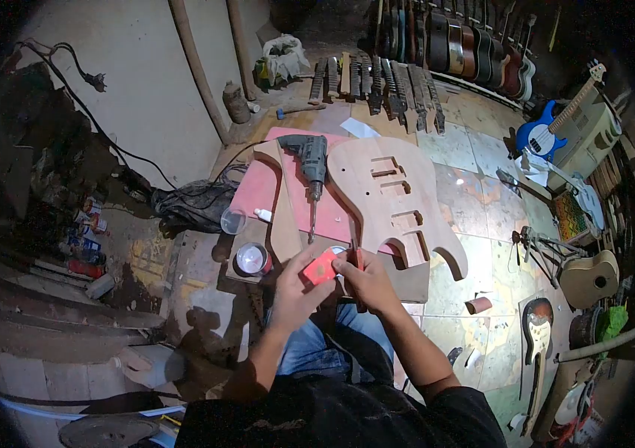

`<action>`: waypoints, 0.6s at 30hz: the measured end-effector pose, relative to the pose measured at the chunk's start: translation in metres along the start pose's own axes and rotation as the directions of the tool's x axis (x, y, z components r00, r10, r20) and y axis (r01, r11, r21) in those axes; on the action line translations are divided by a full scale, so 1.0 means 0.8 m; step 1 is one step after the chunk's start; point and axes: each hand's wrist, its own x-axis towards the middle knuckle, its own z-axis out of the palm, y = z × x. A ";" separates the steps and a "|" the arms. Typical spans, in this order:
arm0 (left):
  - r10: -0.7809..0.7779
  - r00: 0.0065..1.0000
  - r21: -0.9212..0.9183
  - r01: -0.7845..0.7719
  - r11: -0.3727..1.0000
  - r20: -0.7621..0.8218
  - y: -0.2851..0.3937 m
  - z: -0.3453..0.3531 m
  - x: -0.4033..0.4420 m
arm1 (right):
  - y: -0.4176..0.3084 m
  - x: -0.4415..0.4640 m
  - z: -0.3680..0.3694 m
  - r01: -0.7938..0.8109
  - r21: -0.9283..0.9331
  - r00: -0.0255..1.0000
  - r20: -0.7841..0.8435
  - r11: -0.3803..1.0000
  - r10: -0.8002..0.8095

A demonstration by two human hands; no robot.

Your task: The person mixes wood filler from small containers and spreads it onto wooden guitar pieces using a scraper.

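In front of my lap, my left hand (pixel 299 290) pinches a small, flat, bright red piece (pixel 320 269) with a tan patch on its face. My right hand (pixel 368 284) is close beside it, thumb near the red piece's edge. Its fingers are closed around a slim tool with a red handle (pixel 359 259), whose kind I cannot make out. Just beyond the hands, an unfinished wooden guitar body (pixel 381 175) with routed cavities lies flat. A grey power drill (pixel 313 160) rests left of it, bit pointing toward me.
A curved wooden piece (pixel 285 216), an open can (pixel 253 259), a clear plastic cup (pixel 233 220) and a small white bottle (pixel 263 214) are left of the drill. Guitar necks (pixel 377 82) line the floor ahead. A blue guitar (pixel 544 134) leans right.
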 end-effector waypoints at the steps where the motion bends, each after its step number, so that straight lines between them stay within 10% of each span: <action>1: -0.001 1.000 0.000 0.001 1.000 -0.002 0.000 -0.004 0.001 | 0.002 0.000 -0.002 -0.058 -0.072 0.997 0.049 0.996 0.062; 3: -0.198 0.980 0.193 0.198 0.961 -0.015 -0.002 -0.018 0.008 | 0.023 0.009 -0.007 -0.010 -0.185 1.000 0.004 0.983 0.011; 8: -0.118 0.975 0.157 0.149 0.976 -0.190 -0.007 -0.029 0.018 | 0.000 -0.005 -0.006 0.318 -0.494 0.943 0.076 0.809 -0.324; 18: -0.139 0.957 -0.012 0.141 0.990 -0.256 -0.014 -0.013 0.016 | -0.003 -0.005 0.014 0.255 -0.602 0.966 0.196 0.757 -0.170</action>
